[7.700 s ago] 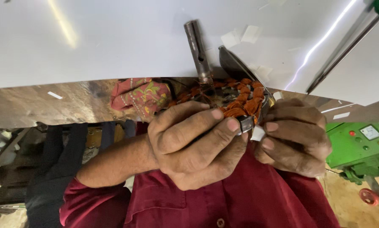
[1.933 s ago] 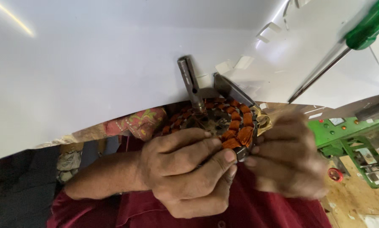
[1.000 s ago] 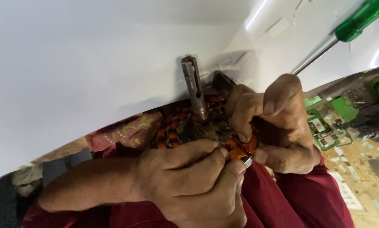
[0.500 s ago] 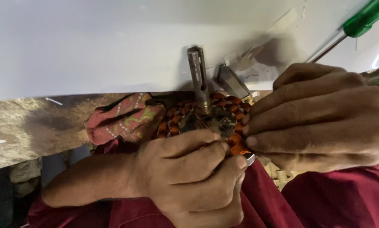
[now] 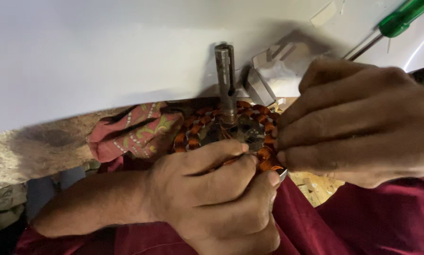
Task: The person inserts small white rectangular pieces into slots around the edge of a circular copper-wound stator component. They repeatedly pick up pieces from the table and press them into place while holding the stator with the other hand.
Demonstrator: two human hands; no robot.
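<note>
A round motor winding (image 5: 193,133) with orange-copper coils and a steel shaft (image 5: 225,75) standing out of its middle is held at the edge of a white table (image 5: 103,47). My left hand (image 5: 216,198) grips its near rim from below, fingers curled over the coils. My right hand (image 5: 358,123) closes on its right side, fingertips pressed to the coils. The right half of the winding is hidden behind my fingers.
A red patterned cloth (image 5: 136,130) lies bunched to the left of the winding. A green-handled screwdriver (image 5: 401,19) rests on the table at top right. A small grey metal piece (image 5: 259,85) sits beside the shaft. My dark red shirt (image 5: 372,222) fills the bottom.
My right hand has settled flat over the winding's right side, after reaching over its top a second ago. The shaft now stands more upright. My left hand keeps its grip.
</note>
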